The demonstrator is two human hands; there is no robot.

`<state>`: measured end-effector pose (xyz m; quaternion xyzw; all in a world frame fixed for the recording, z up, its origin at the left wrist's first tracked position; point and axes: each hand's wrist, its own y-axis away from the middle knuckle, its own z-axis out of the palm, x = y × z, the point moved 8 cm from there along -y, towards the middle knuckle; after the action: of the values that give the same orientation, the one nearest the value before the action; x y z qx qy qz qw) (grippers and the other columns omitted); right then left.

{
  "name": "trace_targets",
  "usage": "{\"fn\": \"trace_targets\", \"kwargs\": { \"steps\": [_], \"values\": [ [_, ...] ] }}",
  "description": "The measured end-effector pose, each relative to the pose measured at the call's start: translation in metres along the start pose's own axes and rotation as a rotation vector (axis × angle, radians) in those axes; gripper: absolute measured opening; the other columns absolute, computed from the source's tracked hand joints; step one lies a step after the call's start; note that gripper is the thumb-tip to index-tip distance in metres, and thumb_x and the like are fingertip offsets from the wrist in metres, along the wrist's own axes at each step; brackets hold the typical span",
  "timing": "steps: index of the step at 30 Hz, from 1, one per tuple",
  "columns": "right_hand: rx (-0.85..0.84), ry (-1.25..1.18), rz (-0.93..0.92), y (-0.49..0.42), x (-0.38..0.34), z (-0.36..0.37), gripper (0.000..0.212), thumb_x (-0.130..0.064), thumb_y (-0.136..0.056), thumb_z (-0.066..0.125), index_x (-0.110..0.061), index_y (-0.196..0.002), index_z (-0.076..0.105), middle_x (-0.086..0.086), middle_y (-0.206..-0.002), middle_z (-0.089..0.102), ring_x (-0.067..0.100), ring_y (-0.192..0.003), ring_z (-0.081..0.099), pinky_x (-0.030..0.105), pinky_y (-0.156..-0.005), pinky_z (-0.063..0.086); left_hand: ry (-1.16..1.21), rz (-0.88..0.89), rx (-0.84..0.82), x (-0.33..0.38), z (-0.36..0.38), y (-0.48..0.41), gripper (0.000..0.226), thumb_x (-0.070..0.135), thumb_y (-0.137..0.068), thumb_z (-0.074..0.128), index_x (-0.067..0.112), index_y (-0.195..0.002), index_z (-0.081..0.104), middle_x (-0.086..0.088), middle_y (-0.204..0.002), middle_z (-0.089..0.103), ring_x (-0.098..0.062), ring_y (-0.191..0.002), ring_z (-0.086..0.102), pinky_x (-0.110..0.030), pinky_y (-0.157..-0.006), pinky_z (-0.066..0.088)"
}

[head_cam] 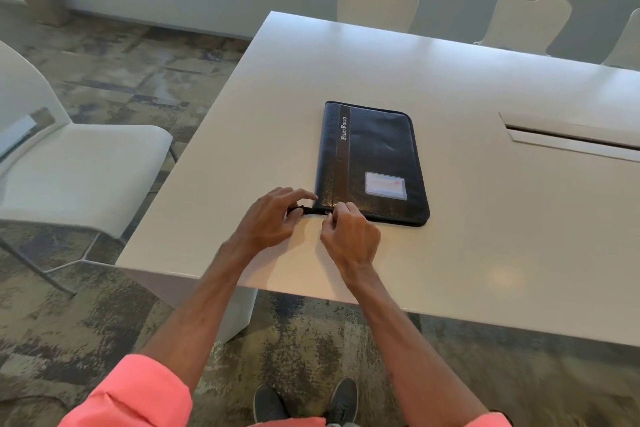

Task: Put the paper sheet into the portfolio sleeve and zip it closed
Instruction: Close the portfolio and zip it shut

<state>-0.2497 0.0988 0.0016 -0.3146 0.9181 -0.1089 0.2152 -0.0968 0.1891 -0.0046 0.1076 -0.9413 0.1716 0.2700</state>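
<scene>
Both hands work the near left corner of the portfolio (372,163). I see my left hand (273,215) pinching a black tab (298,210) that sticks out past the corner, and my right hand (348,234) curled tight at the near edge, seemingly on the zipper pull, though it's hidden. No paper sheet shows; I judge it's inside. Portfolio lies flat on the white table (485,236), zipping apparently near its end.

both forearms reach toward 12 o'clock, bare below pink sleeves (138,395). left hand (273,218) pinches, fingers curled toward 3 o'clock. right hand (349,232) is fisted, knuckles up, just beside it.
</scene>
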Motion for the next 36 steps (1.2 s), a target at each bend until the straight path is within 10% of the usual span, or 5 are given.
{"fn": "trace_targets", "kwargs": {
  "steps": [11, 21, 25, 36],
  "values": [
    [0.069, 0.043, 0.163, 0.001, 0.079, -0.029, 0.016, -0.024, -0.099, 0.07, -0.019, -0.084, 0.072, -0.005, -0.076, 0.065, 0.011, -0.057, 0.056, 0.026, -0.052, 0.051, -0.108, 0.012, -0.022, 0.001, -0.002, 0.003, 0.041, 0.015, -0.104, 0.064, 0.036, -0.139, 0.068, 0.012, -0.095, 0.06, -0.01, -0.088, 0.057, -0.023, -0.073, 0.045],
    [0.081, 0.059, 0.295, 0.0, 0.168, -0.058, 0.017, -0.025, -0.099, 0.07, -0.02, -0.082, 0.069, -0.004, -0.082, 0.07, 0.018, -0.06, 0.062, 0.031, -0.055, 0.055, -0.168, 0.042, -0.01, -0.001, -0.005, -0.013, 0.032, 0.019, -0.097, 0.065, 0.038, -0.122, 0.072, 0.014, -0.101, 0.065, -0.01, -0.094, 0.06, -0.037, -0.089, 0.052],
    [0.049, -0.018, 0.216, -0.003, 0.171, -0.057, 0.025, -0.024, -0.098, 0.072, -0.025, -0.078, 0.057, -0.011, -0.079, 0.059, 0.013, -0.059, 0.057, 0.019, -0.051, 0.035, -0.215, 0.096, 0.058, 0.02, 0.006, -0.028, 0.029, 0.043, -0.095, 0.061, 0.038, -0.123, 0.069, 0.018, -0.13, 0.057, -0.01, -0.116, 0.055, -0.034, -0.101, 0.036],
    [0.021, -0.028, 0.125, -0.005, 0.181, -0.06, 0.027, -0.032, -0.099, 0.074, -0.028, -0.081, 0.054, -0.011, -0.083, 0.06, 0.012, -0.064, 0.056, 0.023, -0.053, 0.036, -0.193, 0.264, -0.15, 0.131, 0.115, -0.09, 0.065, 0.049, -0.1, 0.059, 0.033, -0.162, 0.048, 0.002, -0.173, 0.039, -0.02, -0.162, 0.029, -0.046, -0.132, 0.024]
  ]
}}
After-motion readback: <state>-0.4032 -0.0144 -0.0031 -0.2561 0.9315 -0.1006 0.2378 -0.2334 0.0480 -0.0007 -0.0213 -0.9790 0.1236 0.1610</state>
